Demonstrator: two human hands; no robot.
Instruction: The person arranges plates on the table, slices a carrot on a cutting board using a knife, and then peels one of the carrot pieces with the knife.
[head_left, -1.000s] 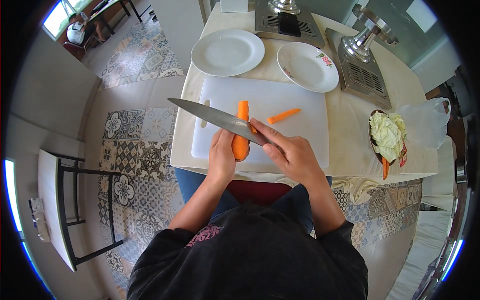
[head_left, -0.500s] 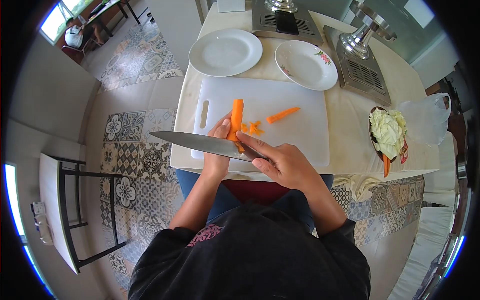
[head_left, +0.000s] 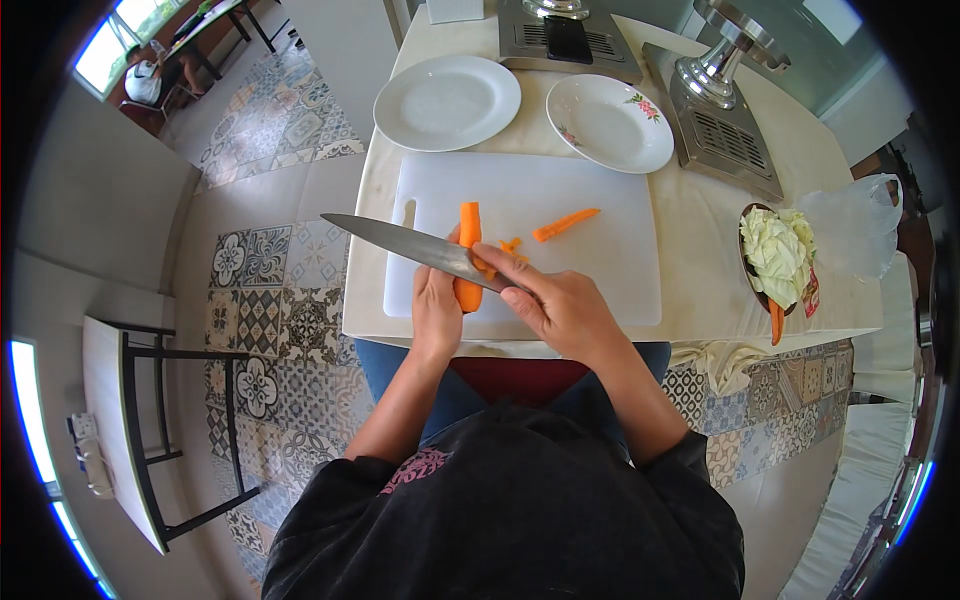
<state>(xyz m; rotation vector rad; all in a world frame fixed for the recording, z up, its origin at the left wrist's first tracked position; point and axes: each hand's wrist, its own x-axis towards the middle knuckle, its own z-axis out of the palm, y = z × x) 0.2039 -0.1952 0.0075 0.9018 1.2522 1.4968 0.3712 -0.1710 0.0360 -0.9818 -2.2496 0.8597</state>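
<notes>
My left hand [head_left: 436,305] is wrapped round an orange carrot [head_left: 468,293], which points away from me over the white cutting board [head_left: 600,290]. In my right hand [head_left: 565,308] is a large knife [head_left: 405,240], its blade lying across the carrot and its tip out to the left. The handle is mostly hidden by my fingers. Small carrot shavings [head_left: 511,246] lie on the board just beyond my right fingers. A thin carrot piece [head_left: 566,225] rests farther right on the board.
Beyond the board stand a white plate [head_left: 447,103] and a flowered plate [head_left: 610,123]. Metal stands [head_left: 715,125] and a phone [head_left: 568,38] are at the back. To the right are cabbage [head_left: 776,255] and a plastic bag [head_left: 855,225]. A person [head_left: 143,80] sits far left.
The knife went toward me along the carrot, then back away from me to its middle. Shavings that the knife and hand covered at first now show on the board.
</notes>
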